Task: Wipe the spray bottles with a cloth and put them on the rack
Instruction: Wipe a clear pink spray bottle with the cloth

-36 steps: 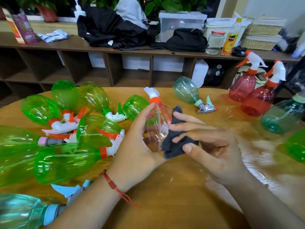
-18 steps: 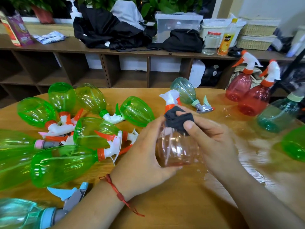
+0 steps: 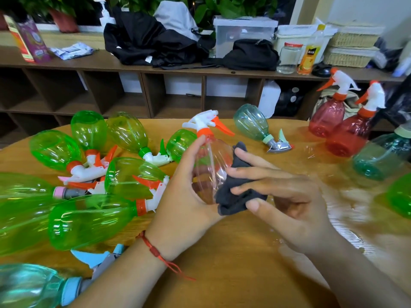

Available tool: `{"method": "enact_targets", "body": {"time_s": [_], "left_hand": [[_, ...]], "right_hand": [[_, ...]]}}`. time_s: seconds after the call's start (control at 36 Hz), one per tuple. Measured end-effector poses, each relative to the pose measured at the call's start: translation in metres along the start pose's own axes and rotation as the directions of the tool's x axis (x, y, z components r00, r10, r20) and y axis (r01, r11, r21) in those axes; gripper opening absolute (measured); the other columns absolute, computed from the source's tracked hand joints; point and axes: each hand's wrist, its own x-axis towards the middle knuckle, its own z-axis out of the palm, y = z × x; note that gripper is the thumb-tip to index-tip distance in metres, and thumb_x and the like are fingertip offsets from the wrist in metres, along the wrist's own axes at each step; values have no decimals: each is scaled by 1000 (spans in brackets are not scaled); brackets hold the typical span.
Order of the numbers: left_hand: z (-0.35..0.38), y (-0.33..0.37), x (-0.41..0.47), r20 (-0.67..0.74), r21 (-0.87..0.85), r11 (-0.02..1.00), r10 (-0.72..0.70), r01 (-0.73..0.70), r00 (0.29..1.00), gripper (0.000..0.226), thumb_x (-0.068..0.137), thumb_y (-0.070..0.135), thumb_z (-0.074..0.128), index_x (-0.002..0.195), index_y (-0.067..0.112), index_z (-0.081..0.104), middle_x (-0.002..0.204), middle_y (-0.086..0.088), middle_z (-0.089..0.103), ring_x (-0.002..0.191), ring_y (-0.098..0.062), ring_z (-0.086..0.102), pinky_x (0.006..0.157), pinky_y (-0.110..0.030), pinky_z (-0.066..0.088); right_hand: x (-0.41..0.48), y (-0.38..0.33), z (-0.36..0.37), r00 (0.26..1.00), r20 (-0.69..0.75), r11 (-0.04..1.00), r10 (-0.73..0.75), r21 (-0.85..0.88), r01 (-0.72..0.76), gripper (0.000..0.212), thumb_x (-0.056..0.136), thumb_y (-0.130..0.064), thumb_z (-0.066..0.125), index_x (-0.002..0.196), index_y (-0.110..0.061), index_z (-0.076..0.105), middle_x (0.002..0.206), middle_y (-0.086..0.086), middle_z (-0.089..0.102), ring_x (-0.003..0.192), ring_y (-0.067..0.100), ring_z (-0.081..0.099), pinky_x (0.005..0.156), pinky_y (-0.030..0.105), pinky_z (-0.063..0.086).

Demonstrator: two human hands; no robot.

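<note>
Held above the middle of the wooden table (image 3: 222, 274), the clear spray bottle (image 3: 210, 161) stands roughly upright. Its white head and orange trigger are at the top, with the trigger pointing right. The left hand (image 3: 184, 187) grips the bottle's body from the left, fingers curled round its far side and thumb reaching up toward the orange collar. A red cord (image 3: 153, 250) circles that wrist. The right hand (image 3: 287, 196) pinches a dark grey cloth (image 3: 239, 196) between its thumb underneath and its lightly bent fingers on top, and presses the bunched cloth against the right side of the bottle. To the left of the hands, several green spray bottles (image 3: 89, 218) lie on their sides in a loose heap, some touching one another. A teal bottle (image 3: 251, 124) lies on its side at the far middle of the table, well apart from the held one. At the far right, two red spray bottles (image 3: 327, 118) stand upright just beside each other, and near them on the right is another bluish-green bottle (image 3: 380, 158).
</note>
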Motion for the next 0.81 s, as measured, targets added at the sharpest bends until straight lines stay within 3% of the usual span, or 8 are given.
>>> {"method": "enact_targets", "body": {"time_s": [0.17, 0.28, 0.33, 0.44, 0.5, 0.61, 0.69, 0.81], "left_hand": [[1, 3, -5, 84, 187, 980, 55, -70, 995, 118, 71, 27, 101, 164, 41, 29, 160, 20, 44, 145, -7, 50, 111, -38, 53], [10, 5, -11, 173, 166, 981, 69, -98, 983, 120, 70, 22, 102, 159, 54, 28, 153, 19, 51, 138, -8, 58, 107, -35, 56], [10, 7, -12, 186, 137, 986, 71, -98, 980, 120, 70, 19, 101, 157, 55, 28, 152, 22, 51, 137, -5, 58, 106, -31, 56], [10, 8, -12, 194, 43, 997, 54, -63, 980, 120, 73, 10, 99, 162, 42, 27, 159, 22, 46, 144, -11, 53, 111, -40, 54], [9, 9, -12, 205, 55, 996, 52, -65, 977, 120, 73, 13, 99, 162, 44, 25, 159, 21, 47, 144, -10, 53, 112, -39, 53], [4, 8, -7, 233, 238, 965, 57, -114, 971, 118, 71, 35, 101, 158, 56, 25, 152, 32, 49, 138, 2, 54, 112, -29, 51], [4, 5, -6, 203, 390, 909, 74, -150, 976, 119, 67, 51, 99, 161, 51, 25, 152, 34, 40, 144, 4, 41, 116, -14, 37], [8, 7, -9, 171, 376, 911, 114, -172, 979, 118, 70, 41, 99, 164, 38, 28, 151, 25, 41, 140, 8, 43, 108, -3, 33]], "right_hand": [[2, 9, 2, 993, -96, 996, 74, -39, -78, 27, 97, -13, 66, 122, -10, 74, 142, -1, 68, 144, 26, 55, 118, 45, 45], [7, 8, 3, 944, -207, 955, 258, 202, -216, 29, 102, -13, 60, 127, -10, 73, 130, 3, 75, 123, 19, 70, 100, 28, 55], [9, 6, 3, 930, -201, 919, 307, 316, -235, 30, 103, -16, 58, 127, -17, 77, 123, 6, 77, 115, 22, 73, 94, 31, 58], [9, 2, 5, 932, -194, 908, 306, 353, -225, 32, 101, -22, 60, 128, -19, 76, 128, 9, 75, 122, 31, 70, 102, 47, 56], [9, 0, 6, 937, -193, 916, 290, 338, -214, 31, 101, -18, 60, 127, -19, 77, 128, 6, 75, 123, 29, 70, 103, 44, 56], [8, 3, 6, 932, -211, 933, 296, 275, -234, 30, 99, -6, 59, 126, -12, 72, 125, -3, 77, 122, 16, 71, 98, 24, 55], [8, 7, 7, 934, -187, 934, 304, 251, -254, 32, 99, -6, 59, 128, -10, 71, 126, -1, 77, 121, 18, 71, 97, 25, 56], [7, 7, 8, 946, -180, 945, 270, 235, -225, 33, 99, -2, 59, 128, -10, 70, 129, -3, 76, 125, 17, 69, 101, 24, 54]]}}
